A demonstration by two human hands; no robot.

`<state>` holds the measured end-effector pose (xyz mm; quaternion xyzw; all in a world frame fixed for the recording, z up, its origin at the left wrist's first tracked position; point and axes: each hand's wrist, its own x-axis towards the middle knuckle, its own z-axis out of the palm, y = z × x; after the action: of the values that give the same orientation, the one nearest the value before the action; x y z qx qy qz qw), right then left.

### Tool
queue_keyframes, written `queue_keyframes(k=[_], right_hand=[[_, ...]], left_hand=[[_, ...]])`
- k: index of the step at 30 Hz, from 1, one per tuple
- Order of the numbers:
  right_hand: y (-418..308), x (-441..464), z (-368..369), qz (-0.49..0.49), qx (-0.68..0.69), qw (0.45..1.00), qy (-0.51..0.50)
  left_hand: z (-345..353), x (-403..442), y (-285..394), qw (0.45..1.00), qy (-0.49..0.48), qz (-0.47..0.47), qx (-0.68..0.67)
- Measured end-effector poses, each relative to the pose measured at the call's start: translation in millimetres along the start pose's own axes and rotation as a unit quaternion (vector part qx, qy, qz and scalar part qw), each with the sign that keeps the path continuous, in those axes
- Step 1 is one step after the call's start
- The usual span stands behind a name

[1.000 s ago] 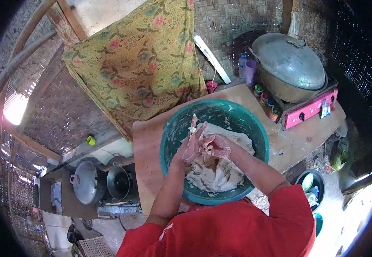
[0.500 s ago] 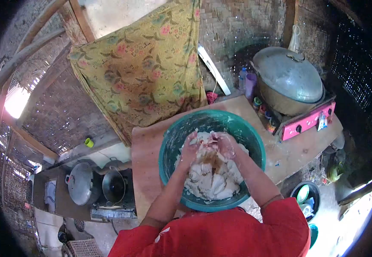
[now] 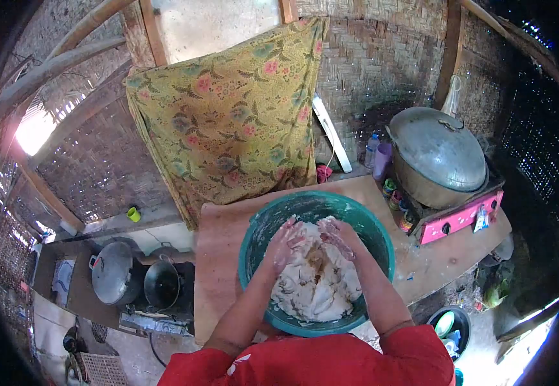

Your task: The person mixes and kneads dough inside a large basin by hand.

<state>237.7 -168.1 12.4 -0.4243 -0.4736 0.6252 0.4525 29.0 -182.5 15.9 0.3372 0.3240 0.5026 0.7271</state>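
A large green basin [image 3: 382,257] stands on the wooden table, holding a mound of pale, floury dough [image 3: 318,283] with a brown wet patch near its middle. My left hand [image 3: 284,243] rests against the upper left side of the dough, fingers spread and dusted white. On the upper right side, my right hand [image 3: 340,237] lies on the dough with its fingers extended, also coated with flour. Both hands are inside the basin, apart from each other, and dough shows between them.
Behind the table [image 3: 218,257] hangs a patterned cloth [image 3: 228,122]. A big lidded pot [image 3: 437,154] sits on a pink-fronted stove [image 3: 463,217] at the right, beside a purple cup [image 3: 382,159]. Lower left are another lidded pot [image 3: 112,273] and a dark pan [image 3: 162,284].
My hands were together above the basin, then came down and apart onto the dough. The view has tilted, so the basin appears lower.
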Motion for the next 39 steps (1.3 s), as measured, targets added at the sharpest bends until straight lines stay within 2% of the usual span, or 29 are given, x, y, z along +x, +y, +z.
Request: queue_keyframes(k=[1,2,4,5,8,9,10,11,13,18,20,21,22,23,24,25,26,27,28,29,30,31,32,33,34,35,36,38,39], right_hand=[[-5,-3,1,0.055,0.096,0.994,-0.019],[-9,-7,4,0.056,0.095,0.994,-0.019],[-15,-14,13,-0.001,-0.013,0.997,-0.081],[-13,-15,15,-0.001,-0.013,0.997,-0.082],[-3,-16,20,-0.106,-0.029,0.985,-0.135],[-1,-15,21,-0.105,-0.028,0.985,-0.137],[1,-14,21,-0.203,-0.216,0.949,-0.11],[3,-14,21,-0.291,-0.393,0.869,-0.077],[5,-13,23,-0.263,-0.402,0.873,-0.086],[4,-18,29,-0.245,-0.369,0.892,-0.093],[-2,-22,29,-0.247,-0.495,0.831,-0.058],[-6,-23,30,-0.246,-0.495,0.831,-0.057],[-12,-24,32,-0.242,-0.447,0.861,-0.012],[-16,-25,32,-0.234,-0.395,0.888,0.032],[-13,-14,23,-0.282,-0.327,0.902,0.004],[-20,-18,23,-0.278,-0.327,0.903,0.007],[-32,-24,24,-0.169,0.004,0.983,-0.065],[-41,-27,24,-0.043,0.334,0.933,-0.129],[-42,-27,22,-0.061,0.247,0.961,-0.106],[-42,-27,20,-0.062,0.245,0.962,-0.103],[-38,-26,19,-0.073,0.425,0.886,-0.171],[-35,-26,21,-0.081,0.589,0.77,-0.231],[-32,-25,22,-0.068,0.624,0.747,-0.219],[-29,-24,24,-0.067,0.625,0.746,-0.218],[-26,-25,27,-0.048,0.652,0.717,-0.242],[-24,-25,30,-0.028,0.676,0.686,-0.266],[-22,-25,33,-0.024,0.666,0.694,-0.273],[-24,-26,36,-0.016,0.667,0.685,-0.294],[-24,-27,38,-0.011,0.667,0.676,-0.314]], left_hand=[[8,-6,7,0.994,-0.031,-0.052,-0.086],[3,-1,-2,0.994,-0.032,-0.052,-0.087],[-10,16,-25,0.98,0.024,0.098,0.173],[-12,18,-29,0.98,0.025,0.099,0.173],[-5,15,-25,0.942,0.036,0.186,0.276],[-2,10,-24,0.902,0.051,0.241,0.353],[4,3,-20,0.853,0.064,0.293,0.428],[8,-1,-17,0.853,0.064,0.289,0.429],[15,-6,-15,0.648,0.078,0.424,0.628],[-14,16,-45,0.694,0.103,0.394,0.594],[-19,17,-42,0.705,0.127,0.376,0.587],[-23,19,-37,0.781,0.172,0.3,0.52],[-25,21,-31,0.842,0.213,0.219,0.444],[-27,23,-27,0.843,0.211,0.218,0.444],[-29,24,-24,0.849,0.187,0.141,0.473],[-29,24,-24,0.849,0.16,0.062,0.5],[-10,8,-18,0.873,0.107,0.041,0.474],[-3,3,-23,0.874,0.104,0.041,0.472],[2,-4,-32,0.874,0.008,0.093,0.477],[8,-7,-41,0.863,-0.089,0.144,0.476],[14,-8,-48,0.863,-0.089,0.144,0.476],[20,-10,-55,0.916,-0.127,0.111,0.364],[25,-12,-60,0.952,-0.163,0.077,0.247],[27,-14,-61,0.953,-0.162,0.075,0.247],[31,-17,-60,0.977,-0.195,-0.017,0.084],[34,-17,-57,0.966,-0.22,-0.107,-0.081],[33,-16,-52,0.967,-0.219,-0.106,-0.082],[23,-16,-44,0.949,-0.213,-0.225,-0.064],[21,-16,-46,0.949,-0.21,-0.224,-0.065]])
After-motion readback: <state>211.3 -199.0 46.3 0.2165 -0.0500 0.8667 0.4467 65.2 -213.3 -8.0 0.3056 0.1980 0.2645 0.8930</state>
